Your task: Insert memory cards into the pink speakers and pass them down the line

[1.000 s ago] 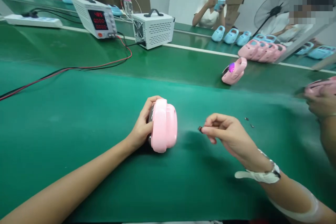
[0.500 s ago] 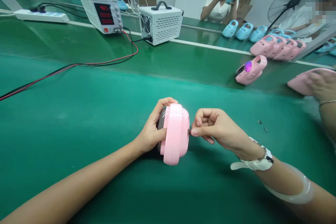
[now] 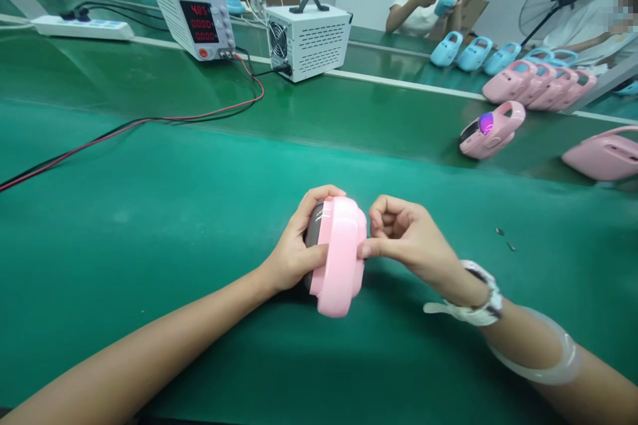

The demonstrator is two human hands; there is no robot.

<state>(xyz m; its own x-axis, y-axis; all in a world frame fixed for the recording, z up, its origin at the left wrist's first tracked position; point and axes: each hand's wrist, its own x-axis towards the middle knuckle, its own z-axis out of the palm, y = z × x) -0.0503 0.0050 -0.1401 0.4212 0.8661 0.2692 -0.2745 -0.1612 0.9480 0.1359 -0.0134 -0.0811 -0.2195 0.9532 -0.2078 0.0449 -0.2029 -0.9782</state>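
Observation:
A glossy pink device with a loop handle and a dark grey face [image 3: 343, 259] stands on the green table, its handle towards me. My left hand [image 3: 302, 246] is closed around its left side, thumb on the pink shell and fingers over the far edge. My right hand [image 3: 406, 236] touches its right side with the thumb tip, the other fingers curled in. Whether those curled fingers hold anything is hidden. Two tiny dark flat pieces [image 3: 505, 239] lie on the table to the right of this hand.
A power supply with red digits [image 3: 202, 23] and a grey vented box [image 3: 309, 40] stand at the back, with red and black leads [image 3: 199, 117] running left. At right are a lit pink device [image 3: 491, 129], another pink one [image 3: 605, 154], and rows of pink and blue ones [image 3: 473, 53]. Co-workers sit beyond.
The small dark piece at my right fingertips no longer shows; the thumb now presses against the device's side. At the far right, a co-worker's hand has left the pink device.

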